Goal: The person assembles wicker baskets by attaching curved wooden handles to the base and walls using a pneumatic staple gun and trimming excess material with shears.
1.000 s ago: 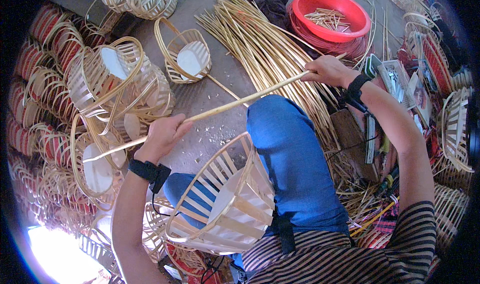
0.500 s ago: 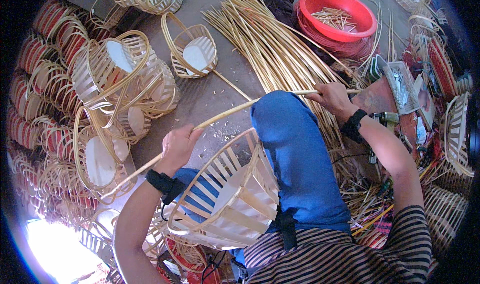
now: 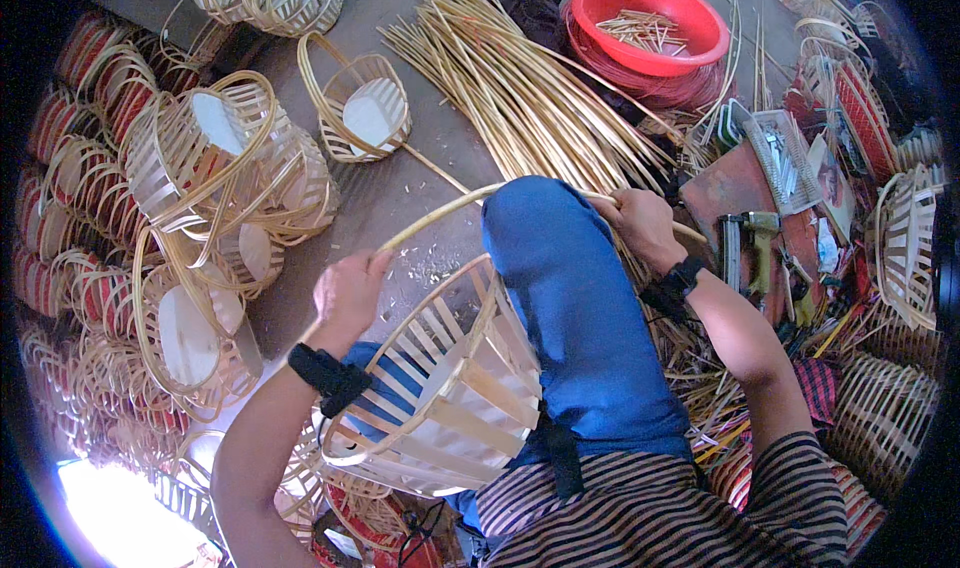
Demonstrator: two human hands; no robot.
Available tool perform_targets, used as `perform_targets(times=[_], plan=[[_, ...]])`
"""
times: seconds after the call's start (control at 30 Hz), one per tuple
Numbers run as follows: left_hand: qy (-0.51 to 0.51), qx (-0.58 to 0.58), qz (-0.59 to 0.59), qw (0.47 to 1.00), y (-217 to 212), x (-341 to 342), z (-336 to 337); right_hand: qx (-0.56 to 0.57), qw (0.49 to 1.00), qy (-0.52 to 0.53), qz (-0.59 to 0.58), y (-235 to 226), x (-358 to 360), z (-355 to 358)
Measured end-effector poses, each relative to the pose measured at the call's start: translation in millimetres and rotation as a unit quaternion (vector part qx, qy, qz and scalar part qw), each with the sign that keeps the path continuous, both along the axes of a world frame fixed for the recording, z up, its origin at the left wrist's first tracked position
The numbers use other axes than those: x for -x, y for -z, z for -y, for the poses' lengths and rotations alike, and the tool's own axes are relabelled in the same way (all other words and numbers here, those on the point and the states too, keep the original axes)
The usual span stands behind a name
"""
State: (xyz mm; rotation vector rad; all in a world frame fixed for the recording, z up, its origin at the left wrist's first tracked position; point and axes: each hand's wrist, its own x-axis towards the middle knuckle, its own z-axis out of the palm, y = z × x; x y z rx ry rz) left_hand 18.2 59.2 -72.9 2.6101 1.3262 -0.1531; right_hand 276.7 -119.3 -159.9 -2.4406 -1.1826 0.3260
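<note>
My left hand (image 3: 347,293) and my right hand (image 3: 645,226) are both closed round one long pale cane rod (image 3: 437,214). Between them the rod bows over my raised knee (image 3: 540,213), pressed against its top. A short end sticks out past my right hand; the other end by my left wrist is mostly hidden. In my lap, against my thigh, a tilted basket (image 3: 505,401) of pale wooden slats rests untouched by either hand. It has a thin rim and a white base, and no handle shows on it.
Handled baskets (image 3: 200,153) crowd the left side, with stacks of red-banded ones behind. A small handled basket (image 3: 375,118) stands ahead. Long canes (image 3: 530,88) lie beyond my knee, near a red basin (image 3: 705,43) of short sticks. At right are a nail gun (image 3: 762,253) and a wire tray (image 3: 785,163).
The rod has gone from nearly straight to clearly bowed over my knee. Both hands have moved down at its ends, my right hand most. The whole view has shifted slightly.
</note>
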Motion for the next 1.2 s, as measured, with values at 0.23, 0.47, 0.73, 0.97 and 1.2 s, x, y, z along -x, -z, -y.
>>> perform_targets(times=[0.23,0.47,0.73,0.97,1.2], plan=[[0.101,-0.06,0.052,0.992,-43,11,-24,-0.085,0.981,-0.168,-0.037,-39,-54,-33],[0.084,-0.023,0.073,0.994,-75,33,-18,-0.078,0.972,-0.216,0.043,-67,-88,-11],[0.188,-0.283,0.166,0.926,-111,31,-5,-0.076,0.97,-0.193,-0.123,-84,-78,28],[0.04,0.071,0.343,0.936,-66,27,49,-0.093,0.914,-0.117,-0.377,-77,24,78],[0.006,0.076,0.24,0.968,-40,-13,91,-0.138,0.722,-0.119,-0.668,-83,143,59]])
